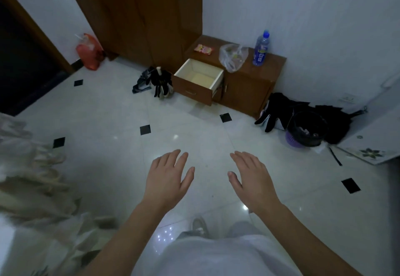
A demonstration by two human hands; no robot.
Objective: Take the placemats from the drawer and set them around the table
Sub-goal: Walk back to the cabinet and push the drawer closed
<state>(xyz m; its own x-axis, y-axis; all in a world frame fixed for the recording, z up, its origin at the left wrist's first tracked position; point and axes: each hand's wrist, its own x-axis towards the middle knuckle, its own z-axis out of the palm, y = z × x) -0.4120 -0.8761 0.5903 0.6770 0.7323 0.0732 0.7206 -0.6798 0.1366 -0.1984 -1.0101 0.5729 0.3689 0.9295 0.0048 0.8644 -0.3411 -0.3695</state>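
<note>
Overhead, looking down: person stands on a glossy white tiled floor w/ small black diamond insets (121, 128). Both bare hands held out in front, palms down, over floor, holding nothing. Left hand (167, 180): fingers straight and loosely spread, thumb out to 3 o'clock. Right hand (253, 180): fingers straight and close together, thumb out to 9 o'clock. Hands apart, gap of bare floor between them.

At 12 o'clock from hands, well apart: low brown wooden cabinet (249, 87) against white wall. Its brown-fronted drawer w/ pale cream inside (199, 76) pulled out, open. Drawer floor shows pale yellowish; cannot tell if that is a placemat or bare lining. No placemat clearly made out elsewhere.

On cabinet top: small pink-and-yellow snack packet (203, 49) at 10 o'clock end, crumpled clear plastic bag (232, 58) mid, clear water bottle w/ blue cap and blue label (261, 48) upright at 2 o'clock end.

Just beside drawer at 9 o'clock: heap of dark cloth items on floor (157, 81). Tall brown wooden door panel (140, 13) behind, at 11 o'clock. Red-orange plastic bag (88, 51) by wall at 10 o'clock.

At 2 o'clock: black round bin (307, 128) w/ black cloth around it, purple thing partly under, too hidden to ID. Pale frilly fabric (32, 178) at 9 o'clock, blurred.
</note>
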